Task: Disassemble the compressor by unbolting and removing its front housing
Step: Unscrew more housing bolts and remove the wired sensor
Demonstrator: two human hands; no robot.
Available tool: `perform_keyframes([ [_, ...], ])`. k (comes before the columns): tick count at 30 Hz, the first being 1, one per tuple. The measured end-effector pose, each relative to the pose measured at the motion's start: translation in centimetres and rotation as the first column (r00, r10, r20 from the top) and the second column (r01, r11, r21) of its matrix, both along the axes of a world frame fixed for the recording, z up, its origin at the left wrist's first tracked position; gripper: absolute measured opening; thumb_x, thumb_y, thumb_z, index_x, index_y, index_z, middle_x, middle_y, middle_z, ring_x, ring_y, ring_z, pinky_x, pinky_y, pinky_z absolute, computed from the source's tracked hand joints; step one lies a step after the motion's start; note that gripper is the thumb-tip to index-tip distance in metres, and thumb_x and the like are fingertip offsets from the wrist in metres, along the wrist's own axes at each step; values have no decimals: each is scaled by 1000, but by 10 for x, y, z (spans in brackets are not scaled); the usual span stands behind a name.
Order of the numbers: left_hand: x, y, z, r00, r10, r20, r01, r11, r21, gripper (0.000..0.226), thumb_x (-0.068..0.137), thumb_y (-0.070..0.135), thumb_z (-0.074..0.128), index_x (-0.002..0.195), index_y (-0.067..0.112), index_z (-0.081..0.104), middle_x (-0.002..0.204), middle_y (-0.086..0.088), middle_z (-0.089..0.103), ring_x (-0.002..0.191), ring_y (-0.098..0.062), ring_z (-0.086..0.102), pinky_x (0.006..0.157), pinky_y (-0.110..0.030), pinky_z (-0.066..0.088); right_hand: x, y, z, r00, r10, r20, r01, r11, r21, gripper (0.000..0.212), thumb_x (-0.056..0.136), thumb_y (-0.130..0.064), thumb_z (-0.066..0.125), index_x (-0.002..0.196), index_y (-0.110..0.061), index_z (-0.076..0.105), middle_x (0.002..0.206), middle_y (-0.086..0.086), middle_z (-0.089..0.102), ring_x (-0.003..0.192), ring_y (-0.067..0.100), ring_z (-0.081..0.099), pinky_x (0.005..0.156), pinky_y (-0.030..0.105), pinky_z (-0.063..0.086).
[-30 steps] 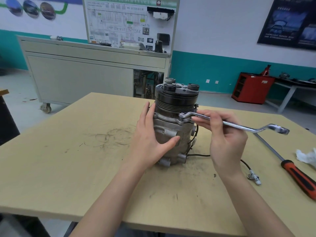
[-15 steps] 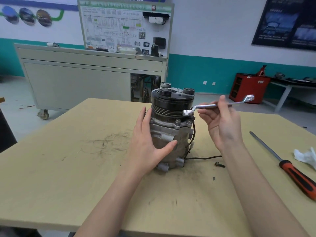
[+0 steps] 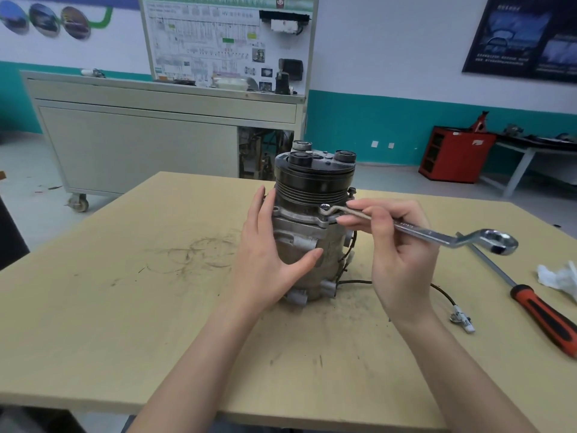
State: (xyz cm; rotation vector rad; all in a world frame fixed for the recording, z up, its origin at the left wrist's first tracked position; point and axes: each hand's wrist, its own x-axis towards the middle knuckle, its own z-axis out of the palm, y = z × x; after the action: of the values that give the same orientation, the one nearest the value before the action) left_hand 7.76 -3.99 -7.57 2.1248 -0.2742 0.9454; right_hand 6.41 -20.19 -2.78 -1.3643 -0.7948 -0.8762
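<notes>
The compressor (image 3: pixel 307 232) stands upright on the wooden table (image 3: pixel 125 307), its black pulley on top and its grey aluminium housing below. My left hand (image 3: pixel 268 260) presses against the housing's left side, fingers straight, thumb across the front. My right hand (image 3: pixel 396 251) holds the shaft of a silver ring wrench (image 3: pixel 437 237). The wrench's near ring sits on a bolt (image 3: pixel 325 208) at the housing flange; its other ring points right. A black wire (image 3: pixel 443 292) with a white plug trails from the compressor.
An orange-handled screwdriver (image 3: pixel 543 317) lies at the right of the table beside a crumpled white rag (image 3: pixel 559 276). Behind the table stand a grey wheeled cabinet (image 3: pixel 140 145) with a display board and a red tool cart (image 3: pixel 452 154).
The wrench was lifted off the flange and swung back half a second ago; now its ring sits on the flange bolt again, handle pointing right and toward me. My left hand stays on the housing.
</notes>
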Motion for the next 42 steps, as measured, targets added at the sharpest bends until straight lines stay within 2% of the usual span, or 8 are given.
perform_keyframes([
  [3,-1,0,0,1000,-3,-4,3,1000,-1,103,71,68,56,153,21,14,162,0,11,147,-10,13,117,-31,19,20,-9,8,945,256,-204,-221,959,179,20,100,-14,38,87,-11,51,84,4,71,67,23,71,64,31,57],
  [10,-1,0,1,1000,7,-6,-7,1000,-3,105,70,69,56,153,22,13,162,2,11,147,-8,13,117,-31,19,63,-19,24,526,673,-520,-447,739,504,30,101,-18,34,80,-6,52,75,11,72,58,14,69,55,19,56],
  [14,-1,0,0,1000,6,-15,-6,1000,1,104,70,70,55,153,23,12,162,4,10,147,-8,13,116,-29,19,50,-18,23,735,513,-444,-290,829,478,33,101,-22,38,78,-7,57,75,11,73,63,18,70,59,21,55],
  [20,0,1,0,1000,-1,-5,1,1000,1,103,71,69,55,152,28,9,162,5,9,145,-2,9,114,-22,14,7,-9,16,997,14,-74,-10,999,53,14,95,-30,54,87,-24,63,83,0,72,74,22,73,66,34,59],
  [28,0,0,0,1000,11,11,-11,1000,4,104,71,68,56,153,18,16,162,-1,13,147,-10,14,116,-27,17,-2,-4,-6,990,-88,110,102,986,-133,14,98,-29,49,97,-22,61,95,6,69,86,24,70,74,43,57],
  [31,0,0,0,1000,14,6,-15,1000,14,104,72,68,56,153,19,15,162,1,12,147,-9,14,117,-31,19,16,-11,3,973,153,-175,-137,985,103,19,99,-23,46,87,-13,56,88,3,73,74,24,72,67,33,58],
  [36,1,1,-2,1000,19,9,-19,1000,13,104,72,70,56,154,22,13,162,4,11,146,-5,11,116,-30,18,54,-24,26,581,526,-621,-357,850,387,28,101,-15,35,84,-4,53,70,9,72,62,16,71,55,19,55],
  [42,1,1,-2,1000,23,3,-23,1000,13,104,72,70,56,154,23,13,162,6,10,147,-7,13,117,-33,21,44,-29,36,793,438,-423,-341,895,288,28,92,-28,48,81,-6,61,81,12,74,69,21,72,62,23,57],
])
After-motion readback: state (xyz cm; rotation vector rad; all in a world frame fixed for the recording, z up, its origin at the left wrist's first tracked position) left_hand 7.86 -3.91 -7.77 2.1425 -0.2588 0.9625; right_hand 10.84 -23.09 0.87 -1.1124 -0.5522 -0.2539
